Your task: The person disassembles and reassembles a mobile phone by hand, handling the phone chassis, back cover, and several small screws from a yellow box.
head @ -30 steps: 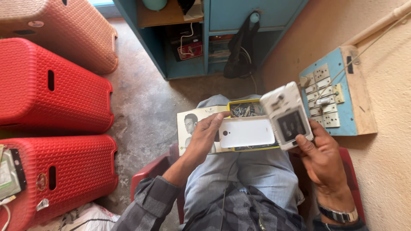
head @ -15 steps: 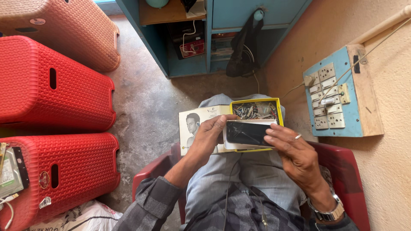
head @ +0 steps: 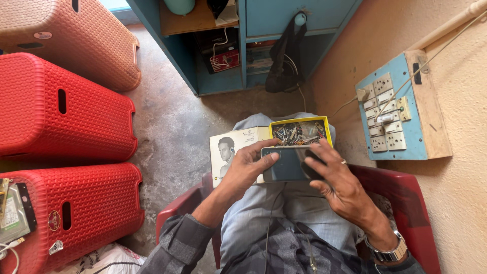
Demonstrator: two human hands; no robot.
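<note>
The right hand and the left hand are both gripping a dark smartphone with curled fingers, over the lap. Just behind it, a yellow box of small metal parts is lying open.

Dark phone, yellow-rimmed box

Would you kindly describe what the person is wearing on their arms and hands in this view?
The left arm has a grey and dark checked sleeve pushed up toward the elbow, leaving the forearm bare. The left hand wears nothing that shows. The right hand has a ring on one finger, and its wrist carries a silver metal-band wristwatch. No gloves are worn.
</note>
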